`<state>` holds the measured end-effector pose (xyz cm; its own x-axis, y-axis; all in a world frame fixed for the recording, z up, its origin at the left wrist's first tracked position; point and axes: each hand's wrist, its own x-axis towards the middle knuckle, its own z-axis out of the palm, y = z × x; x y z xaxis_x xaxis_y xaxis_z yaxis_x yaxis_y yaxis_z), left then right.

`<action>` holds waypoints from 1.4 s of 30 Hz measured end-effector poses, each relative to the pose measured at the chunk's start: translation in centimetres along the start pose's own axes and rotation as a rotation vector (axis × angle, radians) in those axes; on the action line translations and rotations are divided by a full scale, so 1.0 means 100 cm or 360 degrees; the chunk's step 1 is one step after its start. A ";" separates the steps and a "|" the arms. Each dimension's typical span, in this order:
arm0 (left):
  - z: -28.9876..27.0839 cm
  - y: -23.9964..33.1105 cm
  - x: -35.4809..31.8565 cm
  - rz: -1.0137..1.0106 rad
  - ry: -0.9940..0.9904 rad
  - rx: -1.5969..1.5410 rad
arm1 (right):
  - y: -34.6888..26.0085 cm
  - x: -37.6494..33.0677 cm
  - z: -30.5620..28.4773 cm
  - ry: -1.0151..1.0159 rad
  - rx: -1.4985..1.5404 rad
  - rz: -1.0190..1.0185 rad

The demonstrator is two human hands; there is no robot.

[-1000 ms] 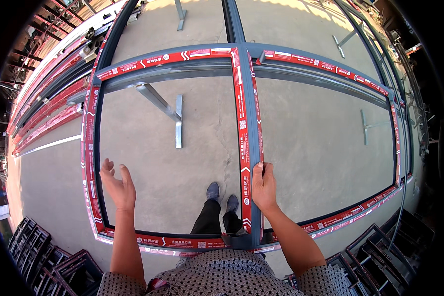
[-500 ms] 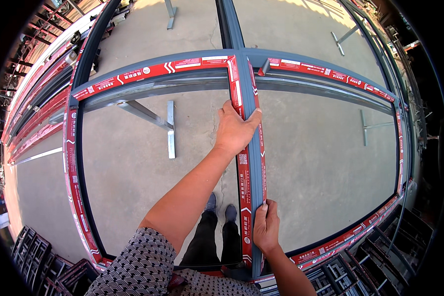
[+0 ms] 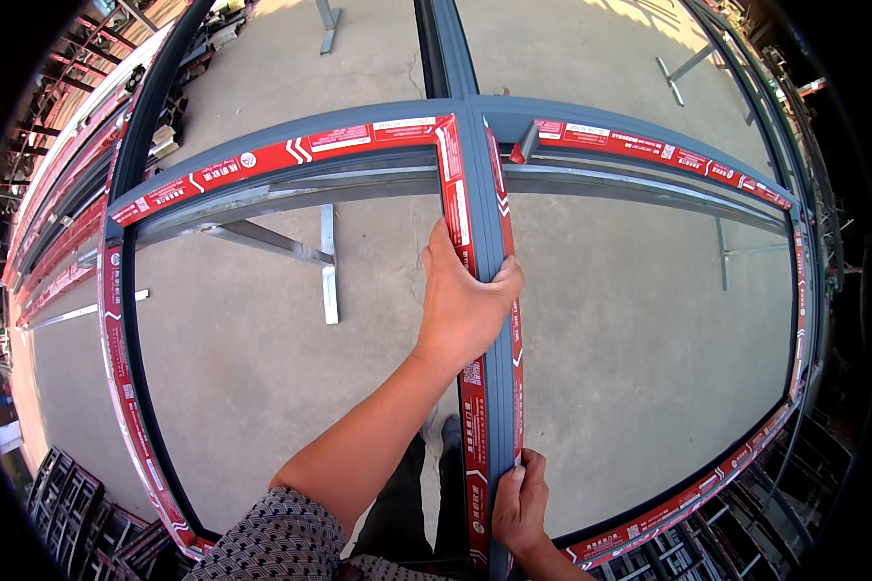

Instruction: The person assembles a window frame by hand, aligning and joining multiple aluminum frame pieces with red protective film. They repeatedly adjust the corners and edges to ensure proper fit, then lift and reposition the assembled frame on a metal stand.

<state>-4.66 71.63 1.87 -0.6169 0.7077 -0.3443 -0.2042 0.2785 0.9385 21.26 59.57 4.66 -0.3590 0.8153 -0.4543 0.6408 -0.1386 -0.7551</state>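
Note:
A large grey metal window frame [image 3: 291, 143] with red printed protective film spans the view. Its middle bar [image 3: 495, 387] runs from the lower edge up to a crossbar joint. My left hand [image 3: 463, 305] is closed over this bar, thumb at the right edge and fingers at the left edge. Lower down, my right hand [image 3: 521, 508] grips the bar's right side, its thumb tip against the edge and its fingers curled, partly hidden. Beside the joint, a short piece with a red end [image 3: 525, 142] juts out at the right crossbar.
Under the frame, metal supports with feet [image 3: 329, 281] stand on the concrete floor [image 3: 639, 339]. Long profiles wrapped in red film [image 3: 63, 276] lie stacked at left. Dark racks [image 3: 68, 494] fill the lower corners. My legs show below the bar.
The view has shifted closer, so the bar and both hands appear lower and larger. Both hands keep roughly the same places on the bar.

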 end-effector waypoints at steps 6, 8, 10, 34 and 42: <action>0.001 -0.002 0.000 -0.0021 0.0042 0.0052 | 0.003 0.001 -0.001 -0.0019 -0.0068 -0.0028; 0.002 -0.005 0.000 -0.0006 0.0062 0.0085 | -0.001 0.004 -0.003 -0.0028 -0.0075 -0.0028; 0.003 -0.003 -0.001 -0.0017 0.0076 0.0117 | -0.009 0.014 -0.003 -0.0040 -0.0060 -0.0030; -0.008 0.042 0.035 0.1358 -0.1064 0.2355 | -0.044 0.081 0.022 0.0084 0.0019 -0.0178; 0.012 0.035 0.034 0.1468 -0.1112 0.2617 | -0.004 0.031 -0.013 -0.0118 -0.0166 -0.0107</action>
<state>-6.58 75.77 3.96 0.3178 0.9278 -0.1956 0.9476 -0.3181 0.0307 20.78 62.89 4.16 -0.4502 0.7767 -0.4406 0.6792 -0.0225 -0.7336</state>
